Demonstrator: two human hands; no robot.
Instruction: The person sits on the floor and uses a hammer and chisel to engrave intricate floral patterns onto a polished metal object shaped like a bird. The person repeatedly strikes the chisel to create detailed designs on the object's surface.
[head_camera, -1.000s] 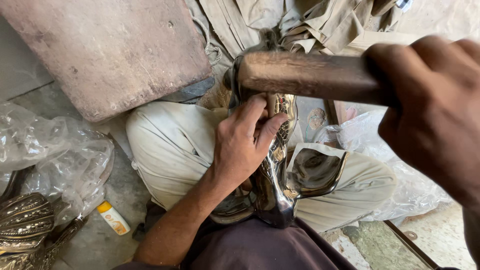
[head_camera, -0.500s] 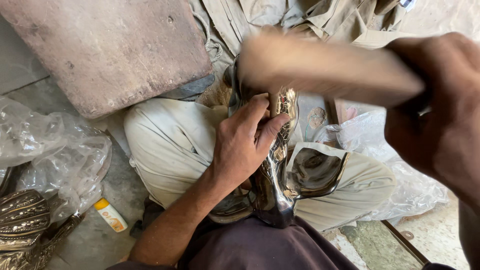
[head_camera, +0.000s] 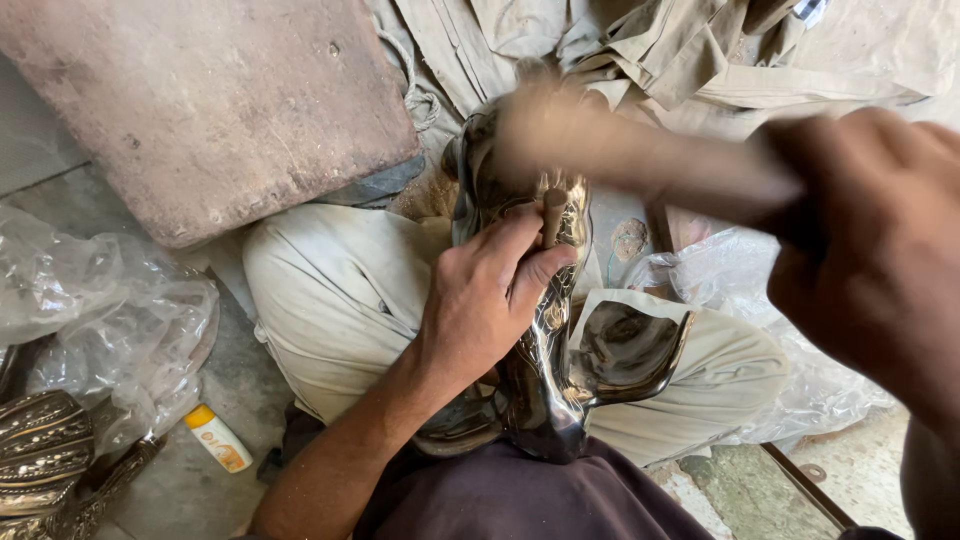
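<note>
Two hands: both were at work over a shiny dark metal casting (head_camera: 545, 385) that rested on the person's lap
Left hand (head_camera: 490, 300): it lay on the casting from the left, thumb and fingers (head_camera: 520, 232) pinching a short brownish punch (head_camera: 552, 215) upright against the top of the piece
Punch: it stood between the thumb and the curled forefinger, its upper end showing just above them, its long axis roughly vertical in the view
Right hand (head_camera: 880, 270): it was closed in a fist around the handle of a hammer (head_camera: 620, 150); the fingers were wrapped tight, though their tips were hidden
Hammer: blurred by motion, its long axis ran from the fist at right towards upper left, the head end hanging above the punch; whether it touched the punch cannot be told
Casting: its long axis ran away from the body, the ornate narrower end pointing up the frame, a curved wing (head_camera: 630, 355) flaring out to the right
Nearby: a slab of reddish stone (head_camera: 210, 110) lay upper left, crumpled clear plastic (head_camera: 100, 320) at left, a small white and orange tube (head_camera: 218, 438) on the floor, and patterned metal pieces (head_camera: 40, 450) in the lower left corner
</note>
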